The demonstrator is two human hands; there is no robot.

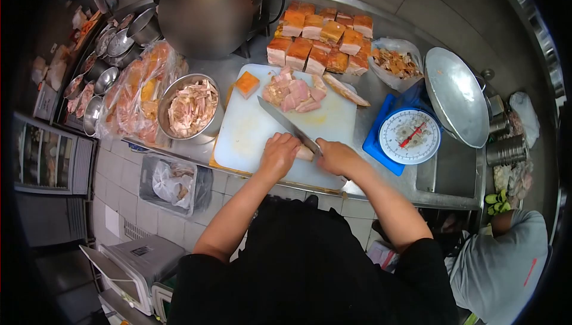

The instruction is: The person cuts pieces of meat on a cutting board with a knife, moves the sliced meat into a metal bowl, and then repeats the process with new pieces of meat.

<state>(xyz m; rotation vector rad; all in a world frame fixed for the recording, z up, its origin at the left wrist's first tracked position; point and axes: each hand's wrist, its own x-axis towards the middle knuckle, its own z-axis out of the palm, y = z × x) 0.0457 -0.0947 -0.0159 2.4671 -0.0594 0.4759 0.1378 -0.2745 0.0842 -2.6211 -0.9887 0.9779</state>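
My right hand (336, 157) is closed round the handle of a long knife (285, 121), whose blade points up and left over the white cutting board (238, 140). Close to its left, my left hand (281, 153) presses with bent fingers on a piece of meat (304, 153) beside the blade. Sliced pink meat (294, 92) lies in a pile at the top of the board. One browned pork block (246, 84) sits at the board's upper left corner, and a long strip (345, 90) rests across its upper right edge.
Behind the board stand stacked pork blocks (316, 36). A metal bowl of cut meat (192, 109) and bagged meat (143, 89) are left. Right are a blue scale (410, 136), its metal pan (456, 95) and a sink (450, 173). Another person (500, 265) is at lower right.
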